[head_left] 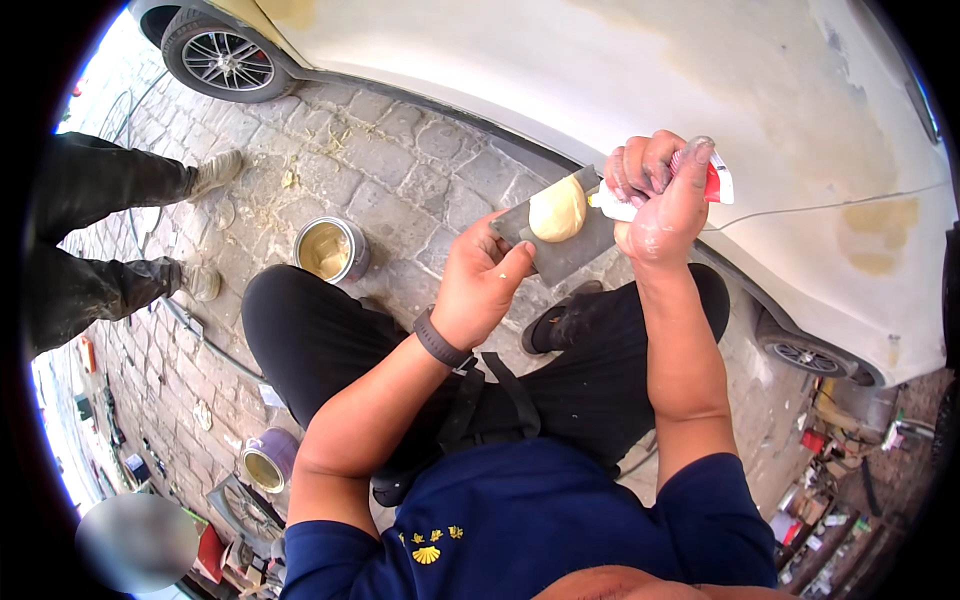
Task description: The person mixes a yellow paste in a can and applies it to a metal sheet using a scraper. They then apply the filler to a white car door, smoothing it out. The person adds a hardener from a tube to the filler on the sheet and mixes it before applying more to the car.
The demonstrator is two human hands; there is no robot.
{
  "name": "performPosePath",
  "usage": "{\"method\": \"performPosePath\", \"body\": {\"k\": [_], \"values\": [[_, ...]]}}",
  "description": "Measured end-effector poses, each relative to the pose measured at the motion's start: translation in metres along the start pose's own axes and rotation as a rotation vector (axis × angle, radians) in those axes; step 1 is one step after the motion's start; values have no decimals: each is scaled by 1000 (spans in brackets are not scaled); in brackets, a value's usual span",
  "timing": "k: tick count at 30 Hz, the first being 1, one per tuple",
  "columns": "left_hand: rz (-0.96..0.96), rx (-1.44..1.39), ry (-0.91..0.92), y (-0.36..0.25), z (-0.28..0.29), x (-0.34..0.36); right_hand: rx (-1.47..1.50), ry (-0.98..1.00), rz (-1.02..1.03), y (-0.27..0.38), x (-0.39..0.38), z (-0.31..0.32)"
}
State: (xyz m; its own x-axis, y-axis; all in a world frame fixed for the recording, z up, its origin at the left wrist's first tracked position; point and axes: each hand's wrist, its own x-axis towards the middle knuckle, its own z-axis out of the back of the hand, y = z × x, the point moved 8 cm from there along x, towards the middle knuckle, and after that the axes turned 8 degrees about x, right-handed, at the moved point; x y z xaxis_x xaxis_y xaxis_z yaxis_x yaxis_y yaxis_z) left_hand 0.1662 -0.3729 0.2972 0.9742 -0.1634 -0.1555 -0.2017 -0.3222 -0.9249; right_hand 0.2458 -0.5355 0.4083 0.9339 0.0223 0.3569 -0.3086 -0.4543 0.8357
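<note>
My left hand (482,280) grips a dark grey flat spreader plate (575,258) by its near left edge, thumb on top. A rounded mound of pale yellow body filler (557,210) sits on the plate. From the right, my right hand (662,195) is wrapped round a white and red squeeze tube (717,180). The tube's nozzle points left, close beside the filler; whether it touches cannot be made out. Both hands are above my spread knees, in front of the car's side.
A white car (620,80) with yellowish filler patches (880,235) stands ahead. An open filler can (330,250) is on the paving stones, a second can (268,462) lower left. Another person's legs (110,190) are at left. Assorted clutter (820,510) lies lower right.
</note>
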Motion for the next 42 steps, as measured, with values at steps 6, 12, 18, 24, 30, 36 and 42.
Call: {"method": "performPosePath", "body": {"k": [6, 12, 18, 24, 30, 36, 42], "values": [[28, 11, 25, 8, 1, 1, -63, -119, -8, -3, 0, 2], [41, 12, 20, 8, 0, 1, -1, -139, -8, -6, -1, 9], [34, 33, 21, 7, 3, 0, 29, -164, -53, -10, -1, 7], [17, 40, 2, 5, 7, 0, 54, -164, -81, -13, -2, 3], [15, 45, -3, 5, 9, 1, 44, -175, -69, -12, -1, 2], [0, 57, -21, 6, 11, 1, 14, -222, -65, -11, 0, 3], [29, -94, -54, 3, 8, 1, 97, -136, -41, -1, 3, 9]]}}
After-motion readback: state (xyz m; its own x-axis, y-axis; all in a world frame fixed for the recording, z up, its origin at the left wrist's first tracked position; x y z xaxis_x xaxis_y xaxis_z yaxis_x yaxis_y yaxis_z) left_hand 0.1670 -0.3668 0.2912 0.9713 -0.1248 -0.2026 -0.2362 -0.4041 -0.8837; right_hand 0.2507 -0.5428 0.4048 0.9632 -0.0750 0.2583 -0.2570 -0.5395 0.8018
